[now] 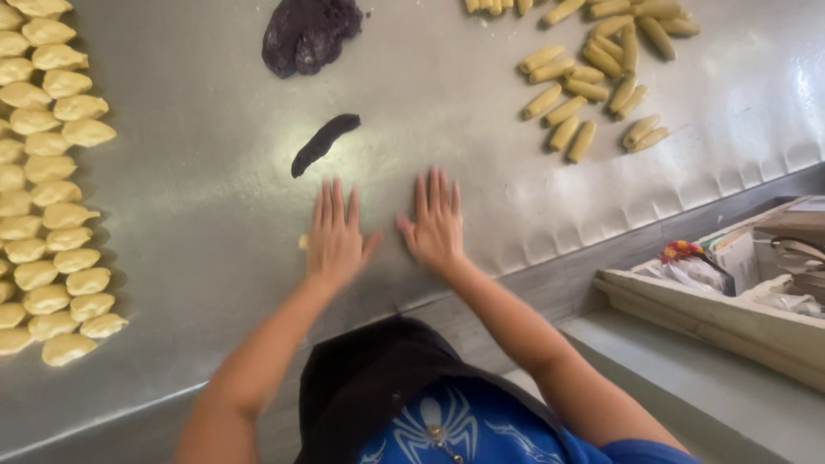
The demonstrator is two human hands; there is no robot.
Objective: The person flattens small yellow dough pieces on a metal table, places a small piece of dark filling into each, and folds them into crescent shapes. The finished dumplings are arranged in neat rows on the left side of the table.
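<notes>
Stainless steel forms the flat worktable (pixel 206 258) on which everything lies. Rows of pale yellow folded dough pieces (pixel 51 180) fill its left side. A scatter of yellow finger-shaped dough rolls (pixel 593 82) occupies the far right. A dark purple lump of filling paste (pixel 308 34) sits at the far edge, and a short dark purple rolled strip (pixel 323 143) lies nearer, just beyond the fingertips and apart from them. To the right, off the table, a shallow pale tray of mixed packets (pixel 730 283) rests on a lower ledge.

Both forearms extend forward. The left hand (pixel 335 236) is open, palm down, fingers spread on the steel. A small yellow dough fragment (pixel 302 241) shows at its left edge; contact appears likely but cannot be confirmed. The right hand (pixel 436 225) is likewise open and flat, gripping nothing, thumb angled toward the left hand.
</notes>
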